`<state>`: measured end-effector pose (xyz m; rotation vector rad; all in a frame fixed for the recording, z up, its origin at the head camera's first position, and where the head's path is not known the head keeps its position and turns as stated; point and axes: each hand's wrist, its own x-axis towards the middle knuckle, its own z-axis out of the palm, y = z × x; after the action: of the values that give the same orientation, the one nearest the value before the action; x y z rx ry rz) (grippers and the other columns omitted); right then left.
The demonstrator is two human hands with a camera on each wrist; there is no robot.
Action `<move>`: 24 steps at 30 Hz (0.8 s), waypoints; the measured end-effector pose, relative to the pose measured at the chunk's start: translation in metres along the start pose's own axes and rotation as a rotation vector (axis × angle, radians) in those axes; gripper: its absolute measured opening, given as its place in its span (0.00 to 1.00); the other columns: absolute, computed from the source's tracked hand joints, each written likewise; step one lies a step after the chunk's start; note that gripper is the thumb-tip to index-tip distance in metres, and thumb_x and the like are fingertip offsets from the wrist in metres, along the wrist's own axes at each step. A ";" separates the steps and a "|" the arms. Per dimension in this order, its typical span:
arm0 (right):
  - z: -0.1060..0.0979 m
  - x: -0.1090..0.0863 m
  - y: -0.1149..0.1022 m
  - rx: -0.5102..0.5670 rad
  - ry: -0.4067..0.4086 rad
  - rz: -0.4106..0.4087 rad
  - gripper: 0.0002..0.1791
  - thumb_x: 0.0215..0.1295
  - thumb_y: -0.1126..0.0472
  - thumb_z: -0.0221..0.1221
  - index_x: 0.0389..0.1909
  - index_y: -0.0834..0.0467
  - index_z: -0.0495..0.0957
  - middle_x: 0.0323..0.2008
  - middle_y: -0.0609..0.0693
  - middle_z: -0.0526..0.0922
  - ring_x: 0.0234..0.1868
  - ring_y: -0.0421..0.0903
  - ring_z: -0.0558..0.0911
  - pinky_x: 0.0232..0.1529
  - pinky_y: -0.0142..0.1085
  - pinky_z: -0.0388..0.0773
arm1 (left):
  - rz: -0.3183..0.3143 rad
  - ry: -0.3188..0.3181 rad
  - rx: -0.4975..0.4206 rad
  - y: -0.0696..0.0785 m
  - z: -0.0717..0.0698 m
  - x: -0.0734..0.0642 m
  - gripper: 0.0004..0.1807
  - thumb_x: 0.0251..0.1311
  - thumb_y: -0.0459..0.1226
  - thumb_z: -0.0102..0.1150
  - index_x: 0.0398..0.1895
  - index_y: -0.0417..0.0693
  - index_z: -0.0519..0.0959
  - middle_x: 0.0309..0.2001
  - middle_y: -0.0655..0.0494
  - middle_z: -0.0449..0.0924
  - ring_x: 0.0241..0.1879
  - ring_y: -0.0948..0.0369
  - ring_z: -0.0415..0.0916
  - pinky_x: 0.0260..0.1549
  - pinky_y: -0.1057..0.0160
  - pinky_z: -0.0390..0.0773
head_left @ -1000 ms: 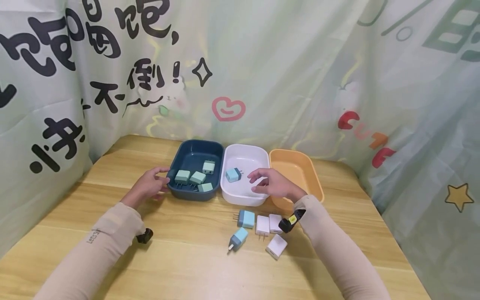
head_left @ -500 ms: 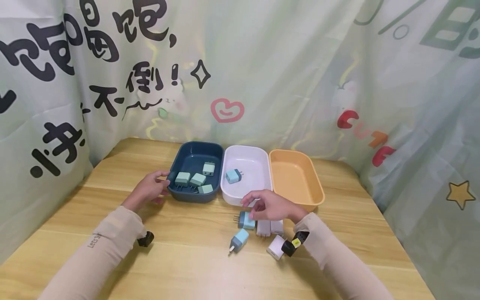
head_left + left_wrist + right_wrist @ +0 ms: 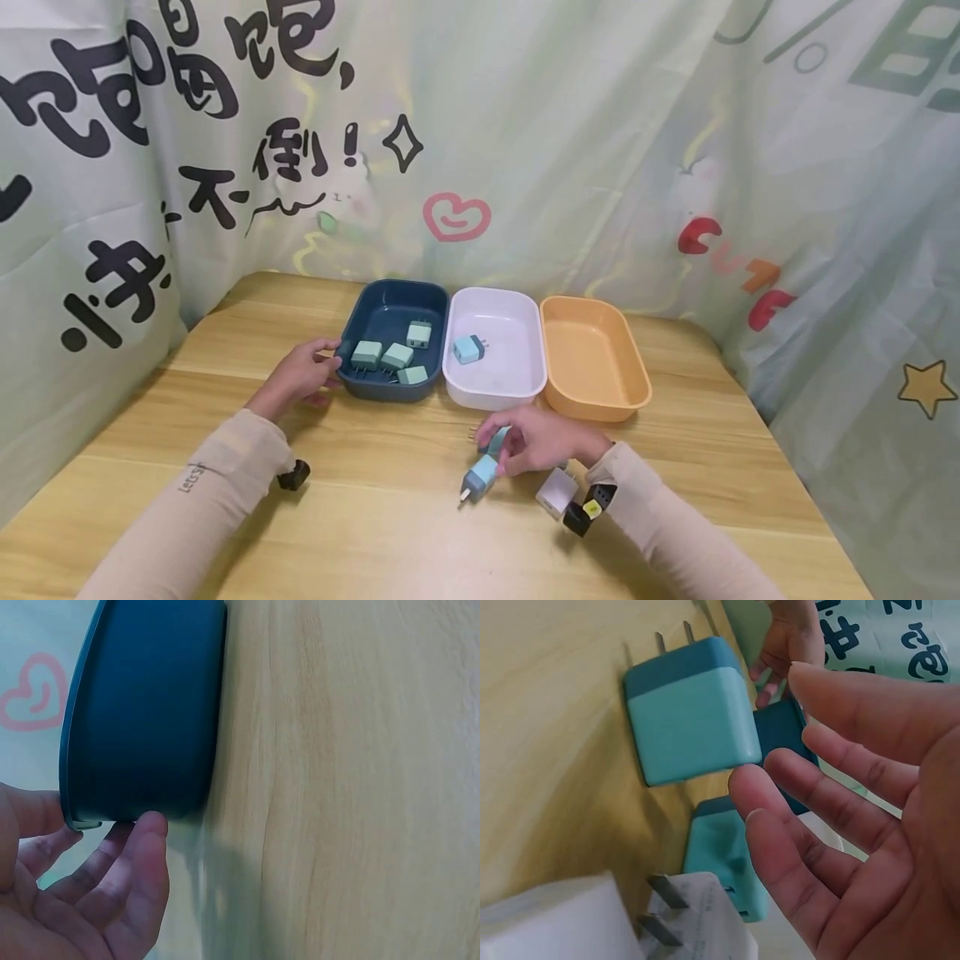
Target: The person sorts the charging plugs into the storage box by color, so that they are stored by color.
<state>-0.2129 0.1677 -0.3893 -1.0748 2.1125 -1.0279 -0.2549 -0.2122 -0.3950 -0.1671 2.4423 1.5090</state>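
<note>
My left hand (image 3: 300, 377) is at the left end of a dark blue bin (image 3: 142, 705). Its fingertips touch the rim and outer wall there. Low over the table, my right hand (image 3: 536, 437) hovers with fingers apart beside a blue wall charger (image 3: 694, 720). No charger lies between its fingers. A second blue charger (image 3: 497, 439) sits partly hidden under that hand, its prongs pointing left. One white charger (image 3: 557, 492) lies near the right wrist; other white ones, covered by the hand in the head view, show a white charger (image 3: 697, 915) with prongs in the right wrist view.
Several pale green chargers (image 3: 366, 355) lie in the dark blue bin. Beside it stand a white bin (image 3: 495, 400) holding one blue charger (image 3: 467, 350) and an orange bin (image 3: 596, 408). A printed curtain (image 3: 570, 167) hangs behind the wooden table (image 3: 360, 517).
My right hand has come out from over the white bin, moving toward me and down to the chargers on the table. The left hand has stayed at the dark blue bin.
</note>
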 end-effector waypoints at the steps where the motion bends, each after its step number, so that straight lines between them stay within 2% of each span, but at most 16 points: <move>1: 0.001 0.000 -0.001 -0.005 -0.005 0.011 0.22 0.56 0.71 0.67 0.53 0.64 0.76 0.40 0.50 0.81 0.28 0.38 0.79 0.29 0.30 0.76 | -0.005 0.002 -0.001 0.000 0.000 0.000 0.27 0.75 0.37 0.41 0.75 0.44 0.54 0.66 0.32 0.61 0.54 0.43 0.75 0.35 0.53 0.81; 9: 0.010 0.003 0.002 -0.073 -0.035 0.028 0.23 0.53 0.71 0.69 0.51 0.61 0.77 0.42 0.46 0.80 0.28 0.37 0.79 0.32 0.32 0.79 | 0.001 -0.001 0.009 -0.003 0.000 -0.001 0.27 0.75 0.36 0.42 0.75 0.43 0.54 0.65 0.31 0.62 0.53 0.43 0.75 0.35 0.54 0.81; 13: 0.014 0.006 0.004 -0.147 -0.038 0.024 0.19 0.53 0.70 0.70 0.46 0.57 0.80 0.38 0.40 0.79 0.27 0.35 0.78 0.33 0.31 0.79 | -0.002 0.000 0.017 -0.005 0.000 -0.003 0.28 0.75 0.37 0.42 0.75 0.43 0.54 0.65 0.31 0.62 0.53 0.43 0.75 0.35 0.54 0.81; 17: 0.012 0.006 0.004 -0.211 -0.031 -0.001 0.16 0.53 0.68 0.70 0.42 0.53 0.82 0.34 0.38 0.78 0.27 0.33 0.76 0.32 0.30 0.77 | -0.006 -0.002 0.011 -0.002 -0.001 -0.002 0.28 0.75 0.37 0.42 0.75 0.44 0.54 0.65 0.31 0.61 0.55 0.42 0.74 0.36 0.54 0.81; 24: 0.012 0.006 0.005 -0.219 -0.033 -0.006 0.17 0.52 0.68 0.71 0.43 0.52 0.82 0.34 0.38 0.78 0.28 0.33 0.76 0.32 0.30 0.78 | 0.004 -0.010 0.009 0.000 -0.001 0.000 0.28 0.75 0.37 0.42 0.75 0.43 0.53 0.66 0.31 0.61 0.55 0.42 0.74 0.36 0.54 0.81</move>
<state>-0.2097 0.1598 -0.4012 -1.1922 2.2346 -0.7887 -0.2546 -0.2128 -0.3943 -0.1526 2.4421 1.4967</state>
